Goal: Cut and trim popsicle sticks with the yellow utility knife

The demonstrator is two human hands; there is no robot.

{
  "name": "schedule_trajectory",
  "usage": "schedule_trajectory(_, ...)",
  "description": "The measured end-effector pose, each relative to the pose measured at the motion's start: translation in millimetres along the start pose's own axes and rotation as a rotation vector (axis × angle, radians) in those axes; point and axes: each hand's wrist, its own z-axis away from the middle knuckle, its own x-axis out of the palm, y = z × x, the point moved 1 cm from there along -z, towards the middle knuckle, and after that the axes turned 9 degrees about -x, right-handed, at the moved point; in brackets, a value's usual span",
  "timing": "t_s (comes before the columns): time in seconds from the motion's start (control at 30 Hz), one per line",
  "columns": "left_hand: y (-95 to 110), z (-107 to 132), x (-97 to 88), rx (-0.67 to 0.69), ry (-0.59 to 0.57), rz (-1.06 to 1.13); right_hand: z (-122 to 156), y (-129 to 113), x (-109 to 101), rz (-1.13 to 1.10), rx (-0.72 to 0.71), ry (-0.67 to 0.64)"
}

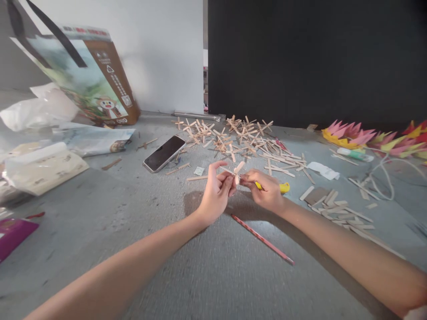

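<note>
**Bare forearms converging on a stick cross above the floor**

Both forearms run from the lower corners to the centre, where the left hand [215,195] and right hand [267,191] meet. The fingers of each hand are pinched on the small cross of pale flat wooden sticks [235,171], one hand per side. It is held clear of the grey floor [213,275], probably so the joint can be pressed from both ends.

A yellow object [284,187], partly hidden, lies against the right hand. A red striped rod [263,240] lies just nearer the camera than the hands. A heap of finished stick crosses [233,133] lies beyond them, and loose flat sticks [336,209] lie to the right, within easy reach. A black smartphone [164,153] rests screen-up at left.

The brown printed paper bag [96,80] leans at rear left. Its mouth is out of view, so its contents cannot be told.
</note>
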Motion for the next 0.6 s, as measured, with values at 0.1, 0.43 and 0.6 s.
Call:
schedule_trajectory(0.1,-0.4,-0.3,0.3,-0.007,0.000,0.003,0.0,0.6,-1.1,0.022,0.002,-0.010)
schedule_trajectory(0.43,0.9,1.2,6.3,0.010,0.088,0.067,-2.4,-5.9,4.9,0.010,0.106,0.021)
schedule_trajectory(0.6,0.9,1.6,5.1,-0.018,0.108,0.067,-4.8,-7.3,6.0,0.015,0.100,-0.012)
